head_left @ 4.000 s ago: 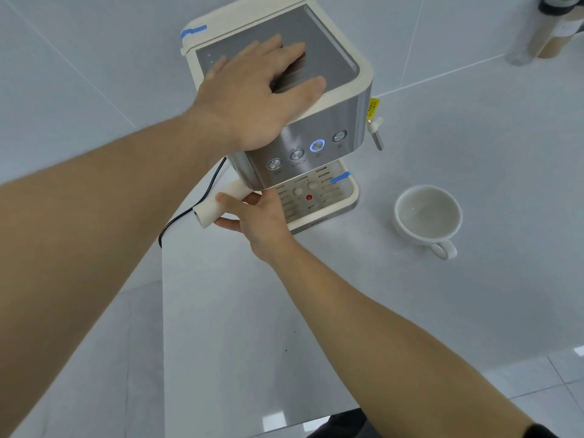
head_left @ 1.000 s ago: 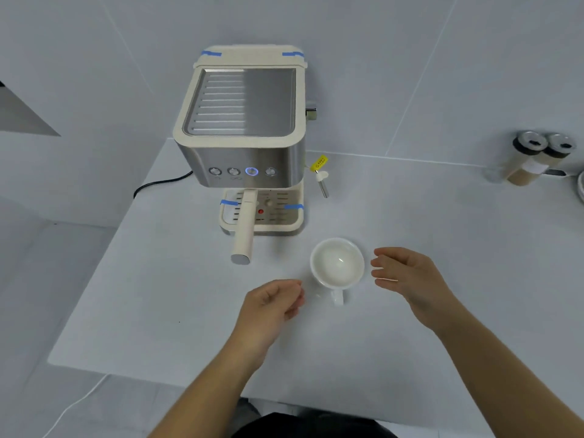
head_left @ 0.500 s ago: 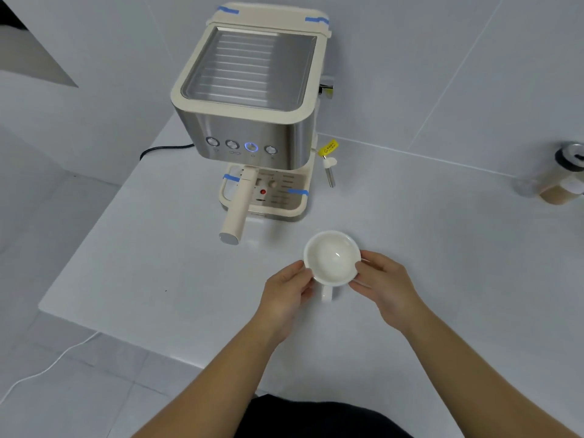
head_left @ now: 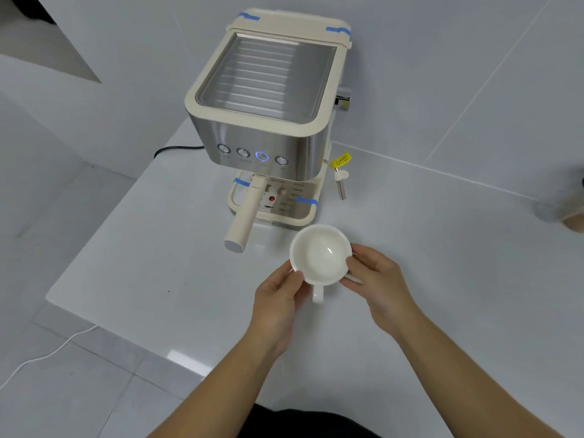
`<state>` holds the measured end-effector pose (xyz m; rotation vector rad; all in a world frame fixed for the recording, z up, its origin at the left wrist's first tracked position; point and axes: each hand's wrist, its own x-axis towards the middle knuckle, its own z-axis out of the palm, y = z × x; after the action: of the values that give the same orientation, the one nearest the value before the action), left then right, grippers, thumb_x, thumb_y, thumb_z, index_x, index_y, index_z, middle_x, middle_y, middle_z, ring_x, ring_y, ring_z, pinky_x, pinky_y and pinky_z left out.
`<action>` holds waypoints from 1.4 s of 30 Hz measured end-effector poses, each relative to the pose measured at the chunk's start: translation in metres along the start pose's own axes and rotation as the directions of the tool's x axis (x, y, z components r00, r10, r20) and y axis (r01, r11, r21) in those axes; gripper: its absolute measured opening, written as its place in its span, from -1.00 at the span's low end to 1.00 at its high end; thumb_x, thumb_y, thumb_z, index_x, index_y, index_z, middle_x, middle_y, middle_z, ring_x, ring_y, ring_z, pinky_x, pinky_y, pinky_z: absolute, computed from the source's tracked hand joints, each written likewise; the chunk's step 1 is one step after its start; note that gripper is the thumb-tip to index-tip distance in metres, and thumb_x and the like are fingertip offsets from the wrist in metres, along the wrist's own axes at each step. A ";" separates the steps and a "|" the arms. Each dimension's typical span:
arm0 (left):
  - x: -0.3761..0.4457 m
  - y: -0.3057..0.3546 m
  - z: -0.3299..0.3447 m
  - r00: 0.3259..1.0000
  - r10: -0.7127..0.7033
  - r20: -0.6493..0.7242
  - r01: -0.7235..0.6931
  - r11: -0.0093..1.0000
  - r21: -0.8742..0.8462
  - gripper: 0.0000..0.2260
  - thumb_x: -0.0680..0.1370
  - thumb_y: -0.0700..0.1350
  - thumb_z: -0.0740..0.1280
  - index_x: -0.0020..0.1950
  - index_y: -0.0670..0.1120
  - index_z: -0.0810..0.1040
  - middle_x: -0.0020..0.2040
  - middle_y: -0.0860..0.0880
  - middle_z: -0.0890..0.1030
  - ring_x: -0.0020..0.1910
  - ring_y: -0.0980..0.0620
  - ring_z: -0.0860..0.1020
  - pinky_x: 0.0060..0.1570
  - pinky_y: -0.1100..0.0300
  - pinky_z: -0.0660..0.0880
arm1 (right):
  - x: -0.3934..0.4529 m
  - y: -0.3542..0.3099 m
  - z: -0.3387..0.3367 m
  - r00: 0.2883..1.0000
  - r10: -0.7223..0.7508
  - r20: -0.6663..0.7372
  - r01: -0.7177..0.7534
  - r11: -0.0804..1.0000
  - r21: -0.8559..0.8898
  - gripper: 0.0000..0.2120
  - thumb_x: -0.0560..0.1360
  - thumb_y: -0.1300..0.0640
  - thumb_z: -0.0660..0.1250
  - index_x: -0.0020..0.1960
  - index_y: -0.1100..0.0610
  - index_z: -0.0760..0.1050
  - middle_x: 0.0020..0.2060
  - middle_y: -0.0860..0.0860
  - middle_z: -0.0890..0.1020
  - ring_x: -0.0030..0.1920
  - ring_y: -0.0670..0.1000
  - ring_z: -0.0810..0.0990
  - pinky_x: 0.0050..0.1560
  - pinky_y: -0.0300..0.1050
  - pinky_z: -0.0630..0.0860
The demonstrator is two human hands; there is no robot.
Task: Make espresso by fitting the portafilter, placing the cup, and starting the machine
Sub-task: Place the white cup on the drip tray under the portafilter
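A cream and steel espresso machine (head_left: 262, 99) stands at the back of the white table (head_left: 158, 263), one blue-lit button (head_left: 261, 156) glowing on its front. The portafilter sits in the machine, its cream handle (head_left: 243, 216) sticking out toward me. An empty white cup (head_left: 320, 252) is just in front of the drip tray (head_left: 298, 216), handle pointing at me. My left hand (head_left: 279, 298) grips the cup's left side and my right hand (head_left: 377, 279) grips its right side.
A steam wand (head_left: 340, 184) with a yellow tag hangs at the machine's right. A black power cord (head_left: 177, 149) runs off behind the left side. The table's left edge drops to a tiled floor with a white cable (head_left: 47, 354). Blurred containers (head_left: 568, 213) stand far right.
Earlier my hands were on the machine and the portafilter handle. They then came down to the cup, closed on both its sides, and the cup now sits nearer the drip tray.
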<state>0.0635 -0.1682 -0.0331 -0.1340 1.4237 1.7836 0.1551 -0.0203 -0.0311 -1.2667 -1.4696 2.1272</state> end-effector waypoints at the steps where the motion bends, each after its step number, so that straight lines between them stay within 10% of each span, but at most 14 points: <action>1: 0.001 0.003 0.000 1.000 0.008 -0.016 -0.009 1.000 -0.030 -0.78 0.59 -0.22 0.34 0.14 -0.02 0.71 0.13 -0.03 0.73 0.14 0.01 0.68 0.09 0.19 0.61 | 0.004 -0.002 0.006 1.000 -0.004 -0.006 0.004 1.000 0.006 -0.78 0.51 0.29 0.36 0.07 0.05 0.65 0.01 -0.01 0.74 0.04 -0.01 0.71 -0.01 -0.11 0.65; 24: 0.059 0.032 0.032 0.932 0.046 -0.360 -0.178 0.922 -0.343 -0.73 0.60 -0.25 0.32 0.30 -0.16 0.58 0.17 -0.08 0.71 0.10 0.05 0.69 0.03 0.29 0.61 | 0.072 -0.021 0.082 0.989 -0.149 -0.001 0.146 0.971 -0.187 -0.60 0.42 0.16 0.29 0.21 -0.10 0.62 -0.01 -0.10 0.73 0.02 -0.08 0.68 0.04 -0.13 0.59; 36: 0.078 0.035 0.043 0.892 0.027 -0.451 -0.196 0.923 -0.332 -0.69 0.55 -0.20 0.39 0.30 -0.19 0.58 0.18 -0.11 0.70 0.06 0.04 0.70 0.13 0.21 0.58 | 0.083 -0.028 0.092 0.979 -0.191 -0.070 0.180 0.974 -0.137 -0.75 0.48 0.20 0.34 -0.24 -0.13 0.61 -0.21 -0.15 0.70 -0.11 -0.05 0.66 0.04 -0.02 0.59; 42: 0.082 0.040 0.043 0.889 0.026 -0.457 -0.197 0.923 -0.330 -0.79 0.55 -0.20 0.39 0.17 -0.18 0.65 -0.12 -0.04 0.73 -0.26 0.13 0.69 -0.22 0.35 0.58 | 0.087 -0.029 0.095 0.983 -0.180 -0.040 0.175 0.978 -0.113 -0.75 0.49 0.18 0.36 -0.20 -0.18 0.62 -0.16 -0.20 0.69 -0.07 -0.09 0.67 -0.01 -0.11 0.60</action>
<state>0.0013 -0.0887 -0.0324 -0.7134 1.4020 2.2046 0.0238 -0.0113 -0.0404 -1.1673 -1.6309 1.9114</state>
